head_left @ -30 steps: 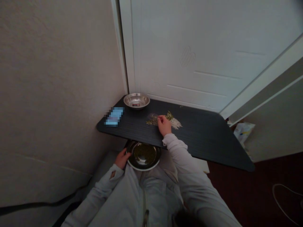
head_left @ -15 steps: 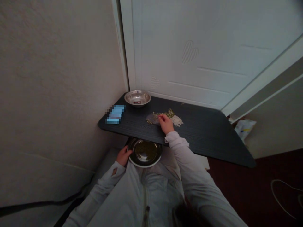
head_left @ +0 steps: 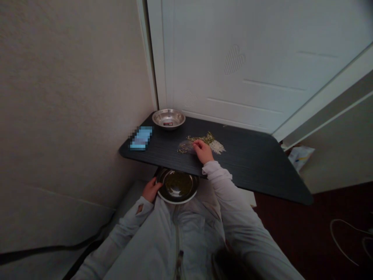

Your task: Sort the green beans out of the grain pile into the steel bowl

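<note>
My left hand (head_left: pixel 151 189) grips the left rim of a metal bowl (head_left: pixel 177 201) on my lap, partly under the table edge. Greenish small bits lie in its bottom. Over the dark table, my right hand (head_left: pixel 203 151) is closed in a pinch; whatever sits between the fingertips is too small to make out. Just beyond it lies a heap of greenish-yellow bits (head_left: pixel 208 137), like small beans or dried buds. A pile of white grains or seeds (head_left: pixel 217 147) is at its right. To its left is a clear plastic piece (head_left: pixel 185 146) with scattered bits around it.
The dark tabletop (head_left: pixel 256 167) has rounded corners. An empty steel bowl (head_left: pixel 168 119) with a label stands at its back left, near a blurred-out phone (head_left: pixel 142 138). A wall is on the left, a white door (head_left: pixel 262 62) behind. A white cable (head_left: pixel 340 241) lies on the floor.
The view has shifted slightly. My right hand stays over the table beside the heap, its fingers still pinched. My left hand keeps its hold on the bowl.
</note>
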A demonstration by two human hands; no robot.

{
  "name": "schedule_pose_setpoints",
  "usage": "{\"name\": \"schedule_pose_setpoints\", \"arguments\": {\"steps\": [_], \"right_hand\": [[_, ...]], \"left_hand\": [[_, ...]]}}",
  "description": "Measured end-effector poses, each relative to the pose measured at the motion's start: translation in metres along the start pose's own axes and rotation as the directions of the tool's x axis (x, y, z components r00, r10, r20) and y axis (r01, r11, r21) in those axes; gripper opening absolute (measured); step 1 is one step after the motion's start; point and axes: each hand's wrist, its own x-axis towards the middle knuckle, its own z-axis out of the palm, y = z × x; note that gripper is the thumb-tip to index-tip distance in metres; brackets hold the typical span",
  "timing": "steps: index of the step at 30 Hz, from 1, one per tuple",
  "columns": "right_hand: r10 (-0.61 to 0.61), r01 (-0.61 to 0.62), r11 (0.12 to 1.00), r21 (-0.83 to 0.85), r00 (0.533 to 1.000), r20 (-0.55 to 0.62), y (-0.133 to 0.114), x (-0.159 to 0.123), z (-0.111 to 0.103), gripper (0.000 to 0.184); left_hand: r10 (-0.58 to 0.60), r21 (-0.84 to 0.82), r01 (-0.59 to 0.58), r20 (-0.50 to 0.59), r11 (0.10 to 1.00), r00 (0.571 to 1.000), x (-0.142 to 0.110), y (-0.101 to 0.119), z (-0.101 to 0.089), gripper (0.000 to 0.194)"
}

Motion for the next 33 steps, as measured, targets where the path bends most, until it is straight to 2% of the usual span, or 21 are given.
{"name": "schedule_pose_setpoints", "arguments": {"steps": [4,11,19,29,33], "right_hand": [[-0.006,0.006,1.000,-0.013,1.000,-0.008,-0.001,0.000,-0.001,0.021],[-0.013,0.010,0.999,0.038,0.997,0.081,-0.005,-0.003,-0.002,0.020],[0.000,-0.004,0.998,0.057,0.998,0.062,-0.002,-0.005,-0.002,0.021],[-0.034,0.032,0.999,0.025,0.996,0.086,-0.004,-0.006,-0.002,0.022],[-0.026,0.025,1.000,0.015,0.998,0.052,-0.003,-0.006,-0.003,0.023]], "left_hand": [[-0.009,0.009,0.010,-0.006,1.000,1.000,-0.003,0.005,0.000,0.034],[-0.023,-0.013,0.023,-0.002,1.000,1.000,0.000,-0.002,0.000,0.034],[0.007,-0.039,-0.007,0.004,0.999,1.000,0.005,-0.011,-0.001,0.036],[-0.002,-0.036,0.002,0.000,0.999,1.000,0.001,-0.005,-0.001,0.034],[-0.001,-0.013,0.001,0.005,1.000,1.000,0.001,-0.005,-0.001,0.032]]}}
